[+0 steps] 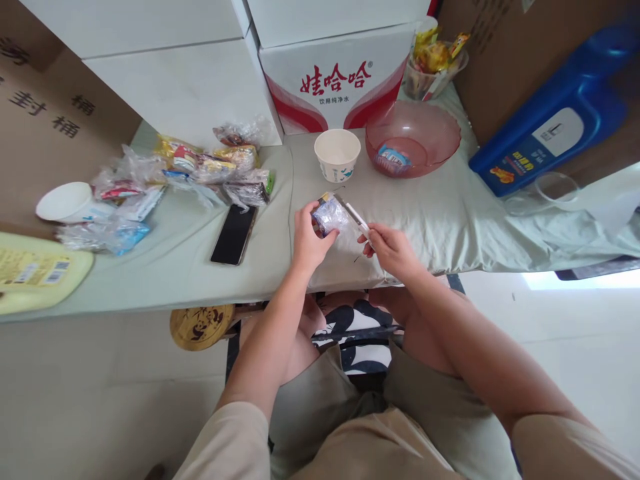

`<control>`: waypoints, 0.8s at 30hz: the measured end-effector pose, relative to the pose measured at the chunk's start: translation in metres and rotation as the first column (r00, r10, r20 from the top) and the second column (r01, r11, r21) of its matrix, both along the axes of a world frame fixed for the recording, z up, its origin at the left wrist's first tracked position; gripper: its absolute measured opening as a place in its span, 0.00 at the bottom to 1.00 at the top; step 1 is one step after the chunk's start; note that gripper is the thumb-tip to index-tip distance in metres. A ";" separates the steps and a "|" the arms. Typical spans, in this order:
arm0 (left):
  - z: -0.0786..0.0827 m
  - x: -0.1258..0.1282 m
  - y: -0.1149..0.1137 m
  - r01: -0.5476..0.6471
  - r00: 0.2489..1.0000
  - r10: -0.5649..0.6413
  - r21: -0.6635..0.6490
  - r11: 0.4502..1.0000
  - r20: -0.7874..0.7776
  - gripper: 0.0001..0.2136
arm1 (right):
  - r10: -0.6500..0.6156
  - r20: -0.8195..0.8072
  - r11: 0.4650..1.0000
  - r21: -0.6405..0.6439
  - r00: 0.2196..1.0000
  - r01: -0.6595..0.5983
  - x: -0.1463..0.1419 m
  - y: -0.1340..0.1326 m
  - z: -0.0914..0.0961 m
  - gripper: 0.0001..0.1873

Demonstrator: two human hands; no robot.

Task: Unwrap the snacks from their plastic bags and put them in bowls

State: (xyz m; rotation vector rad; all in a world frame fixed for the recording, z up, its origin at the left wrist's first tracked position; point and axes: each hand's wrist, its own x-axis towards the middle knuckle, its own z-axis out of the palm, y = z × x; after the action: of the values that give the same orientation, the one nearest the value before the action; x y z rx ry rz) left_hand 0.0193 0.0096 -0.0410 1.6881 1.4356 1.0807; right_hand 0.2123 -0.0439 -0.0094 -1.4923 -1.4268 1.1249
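Note:
My left hand (311, 237) is closed around a small blue-and-white package in clear plastic wrap (330, 215), held just above the cloth. In my right hand (393, 248) is a slim white utility knife (359, 220), its tip angled up and left against or very close to the wrapped package. Whether the tip touches the plastic, I cannot tell. Behind my hands stand a white paper cup (337, 157) and a translucent pink bowl (435, 143) with a blue packet (393, 159) in it. A black phone (234, 235) lies left of my left hand.
Plastic-wrapped snack packets (200, 163) are heaped at the left, near a tipped paper cup (67, 202). A blue bottle (555, 113) leans at the right beside a clear plastic cup (557, 189). White cartons (340, 83) line the back. The cloth-covered table (165, 280) ends before my knees.

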 end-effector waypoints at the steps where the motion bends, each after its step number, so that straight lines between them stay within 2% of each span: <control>1: 0.000 0.000 0.000 -0.002 1.000 0.002 0.000 1.000 0.010 0.33 | 0.018 0.022 1.000 -0.002 1.000 -0.018 -0.005 0.000 0.000 0.20; 6: -0.001 -0.004 0.004 -0.007 0.998 0.008 -0.007 1.000 0.062 0.31 | 0.097 0.184 0.995 0.021 0.978 -0.102 -0.012 0.009 -0.006 0.18; 9: -0.001 -0.015 0.016 -0.125 0.971 0.127 -0.020 0.992 0.205 0.31 | 0.134 0.295 0.989 0.028 0.946 -0.149 -0.006 0.011 -0.006 0.17; 11: -0.001 -0.023 0.025 -0.226 0.916 0.231 -0.054 0.973 0.327 0.31 | 0.144 0.357 0.985 0.038 0.923 -0.168 0.001 0.011 -0.005 0.17; 13: -0.002 -0.026 0.030 -0.269 0.862 0.286 -0.099 0.958 0.419 0.33 | 0.094 0.398 0.989 0.070 0.913 -0.133 0.012 0.012 -0.004 0.17; 15: -0.002 -0.023 0.028 -0.224 0.856 0.258 -0.127 0.966 0.447 0.34 | -0.013 0.436 0.992 0.116 0.900 -0.042 0.024 0.014 -0.006 0.19; 17: -0.003 -0.013 0.021 -0.117 0.897 0.160 -0.127 0.985 0.412 0.32 | -0.119 0.490 0.986 0.158 0.863 0.047 0.036 0.018 -0.009 0.20; 20: -0.005 0.001 0.011 0.008 0.970 0.013 -0.084 0.996 0.242 0.23 | -0.197 0.586 0.977 0.181 0.786 0.111 0.048 0.024 -0.014 0.21; 22: -0.007 0.004 0.010 -0.015 0.990 0.022 -0.048 0.999 0.143 0.18 | -0.223 0.640 0.974 0.177 0.736 0.140 0.052 0.026 -0.016 0.21; 24: -0.008 0.002 0.013 -0.089 0.986 0.092 -0.027 0.996 0.140 0.16 | -0.240 0.683 0.971 0.165 0.690 0.174 0.054 0.027 -0.015 0.22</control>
State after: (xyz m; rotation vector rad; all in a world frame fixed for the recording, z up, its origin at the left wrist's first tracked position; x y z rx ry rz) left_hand 0.0210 0.0229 -0.0491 1.5126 1.4390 1.2063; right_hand 0.2663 -0.0167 -0.0243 -2.0797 -1.6968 0.3234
